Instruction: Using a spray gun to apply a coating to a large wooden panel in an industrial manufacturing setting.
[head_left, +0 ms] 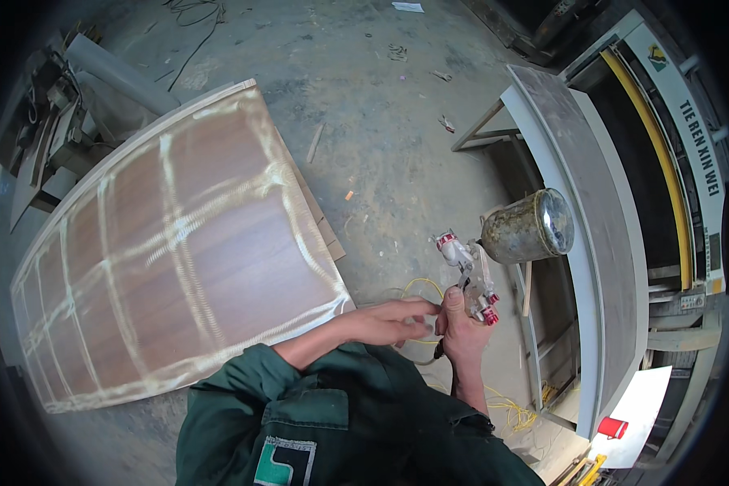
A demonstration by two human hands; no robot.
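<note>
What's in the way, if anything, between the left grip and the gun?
The right grip is partly in the way: it holds the gun from below, just right of the left grip. Nothing visible blocks the gun's upper part. I can't tell whether the two grips touch.

The right hand (466,334) grips a spray gun (475,274) (its cup (517,231) is stained) beside the left hand (393,321).

Room ahead over the floor (381,154), between brown panel (239,251) and dark-topped bench (595,182)! Rightward, the spray gun cup (517,232) blocks the right hand (466,330) from the bench.
</note>
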